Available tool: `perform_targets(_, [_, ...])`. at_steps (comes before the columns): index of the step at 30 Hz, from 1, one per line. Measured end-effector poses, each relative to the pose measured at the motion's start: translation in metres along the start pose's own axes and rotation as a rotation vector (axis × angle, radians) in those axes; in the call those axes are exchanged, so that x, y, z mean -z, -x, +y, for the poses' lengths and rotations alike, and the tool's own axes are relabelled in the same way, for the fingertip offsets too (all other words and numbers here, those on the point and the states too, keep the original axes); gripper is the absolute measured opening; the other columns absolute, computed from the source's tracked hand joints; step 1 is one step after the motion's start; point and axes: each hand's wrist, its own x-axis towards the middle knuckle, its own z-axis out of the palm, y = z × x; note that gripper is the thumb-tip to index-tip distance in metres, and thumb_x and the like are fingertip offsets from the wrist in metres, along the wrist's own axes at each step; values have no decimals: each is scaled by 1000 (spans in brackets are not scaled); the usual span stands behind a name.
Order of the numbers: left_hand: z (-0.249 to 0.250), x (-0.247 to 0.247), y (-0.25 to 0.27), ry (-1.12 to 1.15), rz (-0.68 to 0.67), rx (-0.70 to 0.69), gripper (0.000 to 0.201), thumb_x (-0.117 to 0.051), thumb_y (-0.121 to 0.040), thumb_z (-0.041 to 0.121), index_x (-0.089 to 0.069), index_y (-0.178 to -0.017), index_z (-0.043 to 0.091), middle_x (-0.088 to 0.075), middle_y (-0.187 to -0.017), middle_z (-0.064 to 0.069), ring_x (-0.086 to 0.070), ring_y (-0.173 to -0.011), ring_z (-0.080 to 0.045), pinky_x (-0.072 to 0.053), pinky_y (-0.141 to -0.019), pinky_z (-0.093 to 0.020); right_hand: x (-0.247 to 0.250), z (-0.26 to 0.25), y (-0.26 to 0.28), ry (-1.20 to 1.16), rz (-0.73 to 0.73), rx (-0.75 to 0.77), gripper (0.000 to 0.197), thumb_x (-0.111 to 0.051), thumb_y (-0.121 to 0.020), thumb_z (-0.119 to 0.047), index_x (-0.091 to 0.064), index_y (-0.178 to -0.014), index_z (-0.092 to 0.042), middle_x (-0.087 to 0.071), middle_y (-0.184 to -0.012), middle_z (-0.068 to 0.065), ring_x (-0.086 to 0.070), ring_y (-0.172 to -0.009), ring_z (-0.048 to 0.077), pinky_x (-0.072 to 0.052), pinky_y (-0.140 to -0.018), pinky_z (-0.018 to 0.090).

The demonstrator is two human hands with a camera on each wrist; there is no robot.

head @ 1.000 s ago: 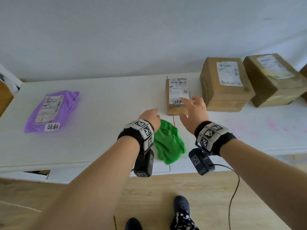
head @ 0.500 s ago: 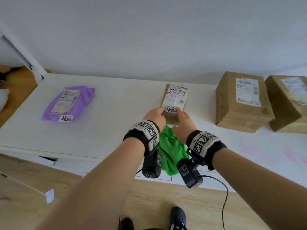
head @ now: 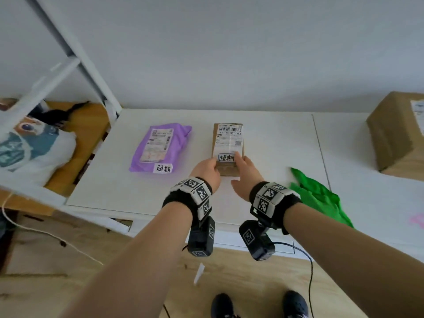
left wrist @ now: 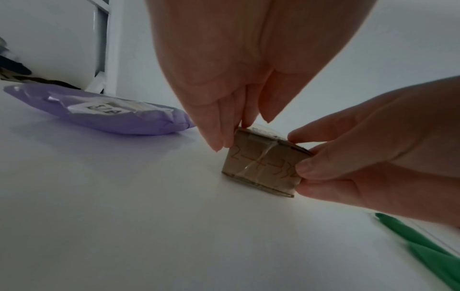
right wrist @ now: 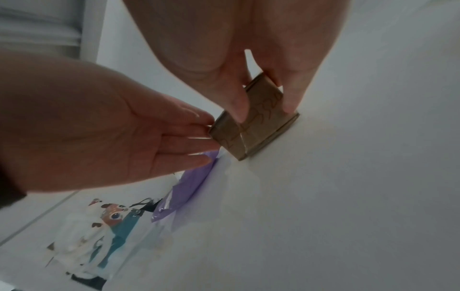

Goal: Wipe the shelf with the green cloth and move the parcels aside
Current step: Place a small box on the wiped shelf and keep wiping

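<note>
A small brown cardboard box (head: 228, 143) with a barcode label lies on the white shelf (head: 263, 134), just right of a purple mailer bag (head: 160, 148). My left hand (head: 206, 168) holds its near left corner, fingers down the side and thumb over the top edge (left wrist: 239, 130). At the near right corner my right hand (head: 245, 166) pinches the box (right wrist: 259, 128) with the thumb on the end face. The green cloth (head: 319, 198) lies crumpled on the shelf to the right of my right wrist, with no hand on it.
A large cardboard box (head: 399, 134) stands at the far right of the shelf. A pink stain (head: 417, 220) shows near the right edge. A white shelf upright (head: 75, 56) rises at the left, with a printed white bag (head: 29, 143) beyond it.
Both hands took hold of the small box and carried it left, from beside the large boxes to beside the purple mailer. The green cloth stayed behind on the right.
</note>
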Motion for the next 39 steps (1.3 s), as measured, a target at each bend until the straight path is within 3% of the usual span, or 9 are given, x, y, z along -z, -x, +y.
perform_targets(6, [-10,-7,-14,-80,-1,-62,45,-43,-95,12,-40,-139,7,-46,-140,-16,-49,-126,-32,-41,-106,-38,-8,2,0,6,26,-32,84,-53,-89,-8,-1,-152,-27,0,-161,8,-20,-147,25,-27,-115,29])
perform_targets(11, [14,-18,-1,-257,104,-177,58,-46,-96,22,-24,-148,12,-9,-159,-12,-14,-146,-32,-22,-118,-39,15,34,23,223,140,-119,68,-50,-91,-19,-18,-150,-27,-2,-160,10,-10,-148,30,-19,-119,40])
perform_targets(14, [41,-27,4,-292,99,-357,54,-42,-97,19,-26,-148,11,-14,-159,-9,-15,-146,-27,-15,-120,-34,31,65,53,467,124,-252,58,-45,-91,-23,-26,-145,-30,3,-159,9,6,-147,37,-8,-119,55])
perform_targets(17, [69,-46,7,-305,22,-451,49,-40,-97,14,-31,-145,9,-25,-156,-8,-24,-143,-24,-19,-117,-31,39,99,81,484,-4,-369,66,-43,-89,-16,-17,-146,-38,13,-158,8,14,-145,42,-6,-117,61])
perform_targets(20, [91,-65,10,-338,-103,-411,45,-41,-96,11,-37,-140,5,-34,-150,-11,-33,-138,-28,-29,-112,-36,42,132,93,511,-73,-273,81,-44,-88,-7,-4,-147,-46,15,-160,2,12,-147,37,-12,-121,50])
perform_targets(24, [108,-83,10,-407,-234,-322,44,-39,-97,10,-37,-139,3,-34,-149,-12,-34,-138,-29,-32,-111,-38,62,150,74,574,-154,-164,92,-48,-85,5,-4,-148,-43,10,-160,-2,6,-149,28,-24,-120,43])
perform_targets(28, [114,-94,7,-419,-231,-252,42,-42,-95,10,-40,-136,2,-37,-145,-12,-37,-136,-30,-34,-109,-37,92,168,31,696,-149,-19,82,-47,-89,2,-11,-149,-42,1,-161,0,0,-149,28,-25,-119,44])
perform_targets(33, [115,-109,0,-450,-228,-165,54,-40,-98,12,-23,-148,5,-17,-158,-9,-19,-146,-25,-21,-119,-35,144,186,-24,689,-86,-6,61,-46,-93,-17,-26,-148,-35,-12,-159,8,-14,-146,33,-22,-118,46])
perform_targets(39, [128,-122,-22,-471,-184,-65,56,-53,-92,31,-37,-137,2,-33,-145,-14,-32,-136,-29,-31,-112,-38,128,187,1,732,-219,150,65,-49,-92,-13,-26,-147,-37,-11,-159,8,-20,-144,35,-23,-119,42])
